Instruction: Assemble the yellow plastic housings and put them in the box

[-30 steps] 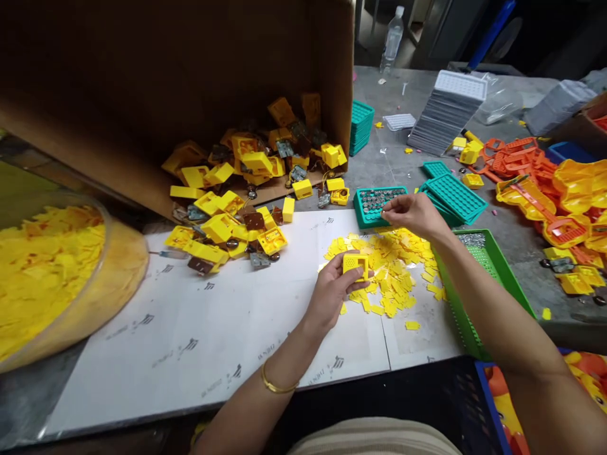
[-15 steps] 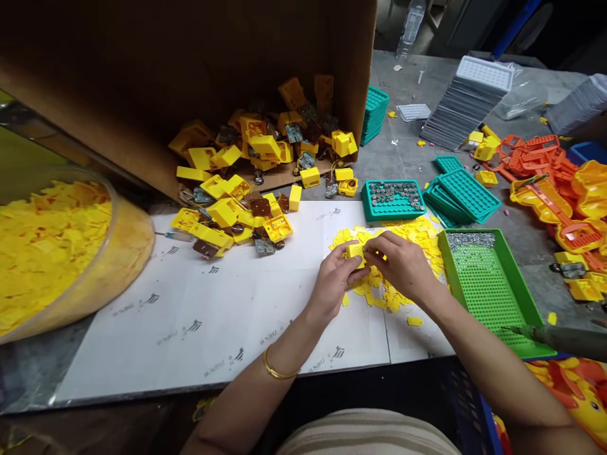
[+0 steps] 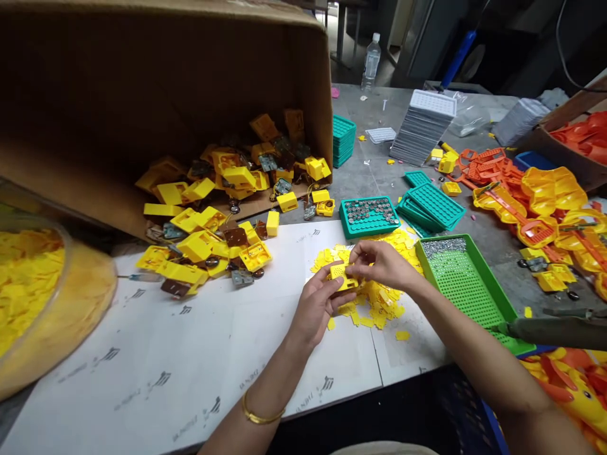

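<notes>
Case (image 3: pixel 338 272) is pinched in our left hand (image 3: pixel 315 304), above the chips (image 3: pixel 383 309); our right hand (image 3: pixel 383 263) has its fingertips together at the case's edge, though we cannot tell whether they grip anything. 1 teal tray (image 3: pixel 368 228) stands beyond.

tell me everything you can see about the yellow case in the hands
The yellow case is a small, boxy piece that looks like hard plastic, with a cluster of small round holes on its face and dark openings near its lower edge. The left hand grips it, holding it tilted over the white sheet, near scattered yellow pieces. Fingers of the right hand are at its right side; whether they hold anything small is hidden.
</notes>
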`<action>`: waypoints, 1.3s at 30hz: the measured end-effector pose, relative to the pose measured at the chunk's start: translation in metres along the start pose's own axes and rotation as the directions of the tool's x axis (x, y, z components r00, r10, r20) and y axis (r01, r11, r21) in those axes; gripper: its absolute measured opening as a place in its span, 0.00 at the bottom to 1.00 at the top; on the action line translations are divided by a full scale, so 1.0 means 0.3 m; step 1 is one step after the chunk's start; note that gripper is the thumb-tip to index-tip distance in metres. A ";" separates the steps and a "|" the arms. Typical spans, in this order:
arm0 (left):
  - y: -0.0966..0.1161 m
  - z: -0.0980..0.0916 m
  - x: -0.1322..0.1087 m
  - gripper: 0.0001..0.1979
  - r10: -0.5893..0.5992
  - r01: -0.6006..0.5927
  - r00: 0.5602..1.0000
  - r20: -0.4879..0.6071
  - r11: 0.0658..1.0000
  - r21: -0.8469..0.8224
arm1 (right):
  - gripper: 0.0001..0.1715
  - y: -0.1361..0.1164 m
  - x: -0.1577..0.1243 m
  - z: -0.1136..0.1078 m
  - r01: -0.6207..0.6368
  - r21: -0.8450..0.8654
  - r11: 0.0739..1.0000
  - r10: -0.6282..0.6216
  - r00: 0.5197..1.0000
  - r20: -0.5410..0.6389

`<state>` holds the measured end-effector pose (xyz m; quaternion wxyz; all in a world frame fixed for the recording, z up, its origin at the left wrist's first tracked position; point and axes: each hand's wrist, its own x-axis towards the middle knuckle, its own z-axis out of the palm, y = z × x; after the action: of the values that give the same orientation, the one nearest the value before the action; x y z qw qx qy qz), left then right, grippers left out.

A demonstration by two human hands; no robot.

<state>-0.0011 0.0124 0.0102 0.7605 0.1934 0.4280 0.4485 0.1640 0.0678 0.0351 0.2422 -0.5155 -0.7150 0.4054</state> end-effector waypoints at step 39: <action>-0.033 -0.014 0.021 0.20 0.133 -0.117 0.988 -0.081 0.978 0.175 | 0.11 -0.059 -0.051 0.053 0.140 -0.696 0.704 -0.084 0.990 0.114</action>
<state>0.0020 0.0122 -0.0017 0.6910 0.2632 0.4861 0.4659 0.1478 0.0458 0.0422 0.0259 -0.5091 -0.8537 0.1066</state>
